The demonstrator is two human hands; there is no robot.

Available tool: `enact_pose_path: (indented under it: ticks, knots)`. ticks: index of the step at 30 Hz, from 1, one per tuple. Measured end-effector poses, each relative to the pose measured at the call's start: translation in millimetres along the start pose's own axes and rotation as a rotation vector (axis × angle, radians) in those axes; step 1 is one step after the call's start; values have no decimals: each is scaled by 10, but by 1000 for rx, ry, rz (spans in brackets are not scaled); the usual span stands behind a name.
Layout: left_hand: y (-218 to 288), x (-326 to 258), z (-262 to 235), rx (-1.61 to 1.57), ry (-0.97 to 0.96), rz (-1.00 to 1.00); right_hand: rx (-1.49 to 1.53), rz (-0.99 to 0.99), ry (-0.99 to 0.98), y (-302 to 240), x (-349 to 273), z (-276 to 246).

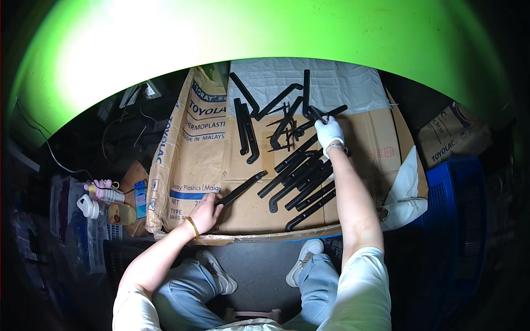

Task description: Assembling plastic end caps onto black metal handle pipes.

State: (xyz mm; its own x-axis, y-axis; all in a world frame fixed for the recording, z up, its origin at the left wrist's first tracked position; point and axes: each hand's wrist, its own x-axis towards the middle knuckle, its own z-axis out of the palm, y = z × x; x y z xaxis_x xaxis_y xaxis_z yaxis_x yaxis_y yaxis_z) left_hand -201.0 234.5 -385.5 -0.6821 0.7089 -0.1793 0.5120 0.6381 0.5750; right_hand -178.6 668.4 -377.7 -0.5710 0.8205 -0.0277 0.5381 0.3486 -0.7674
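- Left hand (206, 214) clamped on a black tube (242, 188).
- Gloved right hand (329, 132) seems picking among black parts (289, 117); grip unclear.
- Next move wants care: they're crowded.

Below your white glove (330, 133): silvery bracelet (338, 147), pale sleeves (361, 289), light-blue jeans (320, 282), whitish shoes (303, 263); farther left, your yellow bangle (192, 227).

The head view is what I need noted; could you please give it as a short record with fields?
Left hand: bare, holding a black tube
Right hand: white-gloved, among other black tubes; its grip is unclear
Surface: cardboard, with brown paper at left, white sheet at far side
Left of it: bottles, phone
Right of it: blue crate
Top of picture: green panel
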Motion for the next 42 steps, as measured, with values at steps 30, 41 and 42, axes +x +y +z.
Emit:
enact_pose_path:
  ticks: [30, 41, 42]
  knots:
    - [173, -720, -536, 146, 45, -56, -708, -288, -278, -1324, -378, 203]
    - [35, -862, -773, 108, -37, -51, -965, -100, -483, -1064, -509, -625]
    - [72, -873, -848, 48, -68, -35, -950, -65, -486, -1124, -470, -667]
